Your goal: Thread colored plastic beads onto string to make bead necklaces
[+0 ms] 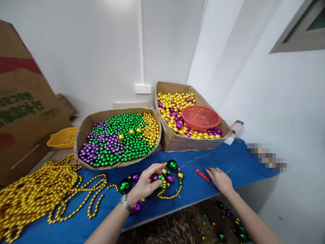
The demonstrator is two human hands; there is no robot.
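Note:
My left hand (148, 178), with a silver watch on its wrist, is curled over a bead necklace (170, 196) of gold, green and purple beads. Its thumb and fingers close around part of the strand, and the exact grip is partly hidden. Large green and purple beads lie around that hand. My right hand (221, 180) rests low over the blue cloth (188, 211), its fingertips pressed together. Just left of those fingertips is a slim red object (202, 175) with small markings, its kind unclear. Whatever the right fingers may pinch is too small to make out.
Behind my hands stand a carton (116, 166) of green, purple and gold beads and another carton (188, 145) with a red plastic basin (201, 118). Gold bead strands (38, 193) are heaped at left. A pink flask (237, 128) stands at right. More beads lie below the table edge.

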